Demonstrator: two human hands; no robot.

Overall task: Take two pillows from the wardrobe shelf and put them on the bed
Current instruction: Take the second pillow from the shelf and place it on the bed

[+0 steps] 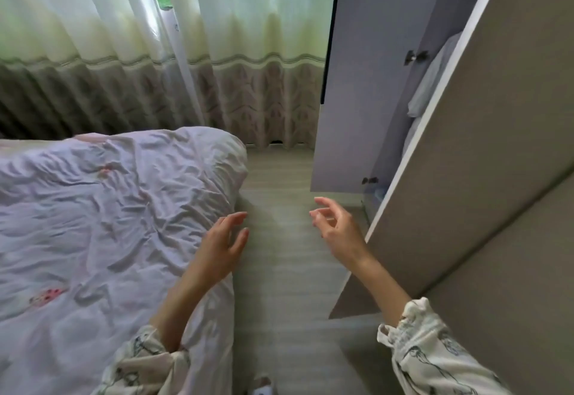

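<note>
The bed (102, 214) fills the left half, covered by a crumpled pale lilac quilt with small pink patches. On the right stands the wardrobe, its two doors swung open. Between the doors a pale pillow (433, 81) shows on a shelf, mostly hidden by the near door. My left hand (222, 245) hovers at the bed's right edge, fingers apart, holding nothing. My right hand (337, 227) is over the floor in front of the wardrobe, fingers loosely curled and empty.
The near wardrobe door (484, 152) juts toward me on the right; the far door (360, 84) stands open beyond it. A narrow strip of wooden floor (279, 270) runs between bed and wardrobe. Long curtains (155, 68) hang along the back wall.
</note>
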